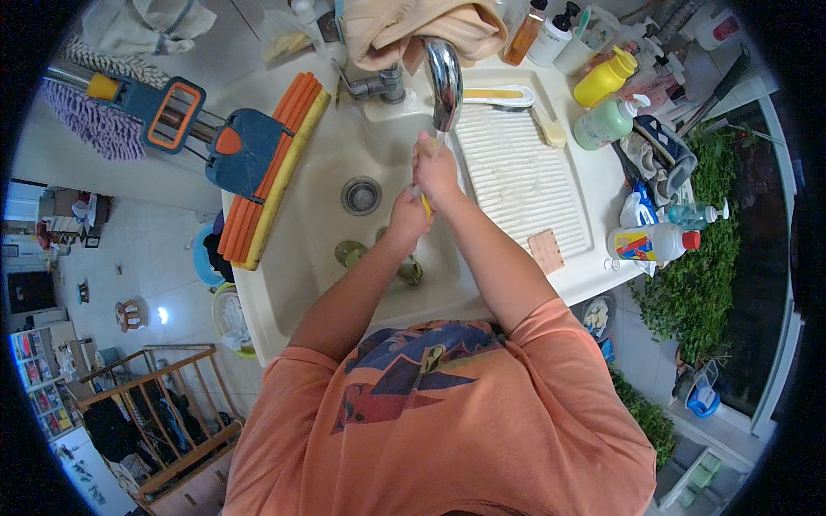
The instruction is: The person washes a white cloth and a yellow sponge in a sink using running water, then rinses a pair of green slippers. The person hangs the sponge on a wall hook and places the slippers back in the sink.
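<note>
Under the chrome faucet (444, 84), water runs onto my right hand (435, 171), whose fingers are curled closed. My left hand (410, 218) is just below it, closed around a slim item with a yellow part (426, 206). The item passes up between the two hands, and my fingers hide most of it, so its kind is unclear. Both hands are over the right side of a cream sink basin (310, 193). Below my left hand, green items (410, 271) lie on the basin floor, partly covered by my forearms. The metal drain (361, 195) is to their upper left.
A sponge mop head (274, 171) leans across the basin's left rim. Right of the basin, a ribbed washboard (516, 174) holds a white-and-yellow brush (497, 95). Pump bottles (605, 122) and a red-capped bottle (655, 242) line the right edge. A peach cloth (419, 29) hangs behind the faucet.
</note>
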Demonstrator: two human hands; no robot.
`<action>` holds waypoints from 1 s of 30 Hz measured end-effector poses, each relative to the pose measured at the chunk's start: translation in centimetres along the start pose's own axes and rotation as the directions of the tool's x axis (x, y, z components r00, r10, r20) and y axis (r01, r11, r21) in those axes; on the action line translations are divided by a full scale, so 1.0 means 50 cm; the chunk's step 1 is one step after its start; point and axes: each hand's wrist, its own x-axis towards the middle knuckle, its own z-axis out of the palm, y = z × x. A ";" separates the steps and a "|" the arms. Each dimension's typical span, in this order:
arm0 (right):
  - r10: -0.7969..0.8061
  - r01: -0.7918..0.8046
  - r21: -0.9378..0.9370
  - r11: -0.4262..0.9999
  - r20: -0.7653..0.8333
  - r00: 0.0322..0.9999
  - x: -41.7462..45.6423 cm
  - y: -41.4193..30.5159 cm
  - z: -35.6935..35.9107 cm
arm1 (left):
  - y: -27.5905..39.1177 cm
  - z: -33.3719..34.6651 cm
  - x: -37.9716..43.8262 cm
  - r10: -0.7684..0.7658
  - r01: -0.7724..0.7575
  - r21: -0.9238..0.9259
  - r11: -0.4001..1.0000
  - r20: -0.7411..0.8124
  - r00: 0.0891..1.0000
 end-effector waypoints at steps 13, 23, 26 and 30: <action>-0.029 -0.083 0.304 0.949 0.348 0.937 -0.021 -0.046 -0.043 | 0.003 -0.049 0.055 0.080 -0.101 0.252 0.962 0.091 0.993; 0.007 -0.143 0.223 0.964 0.516 0.857 -0.036 -0.087 -0.098 | 0.079 -0.004 0.043 0.060 -0.059 -0.016 0.998 0.405 0.912; 0.008 -0.122 0.217 0.969 0.461 0.887 -0.034 -0.094 -0.084 | 0.057 0.014 0.056 0.068 -0.073 0.014 0.997 0.207 0.976; 0.011 -0.062 0.207 0.976 0.237 0.971 -0.035 -0.083 -0.031 | 0.036 0.058 0.078 0.348 -0.340 -0.232 0.911 -0.007 0.937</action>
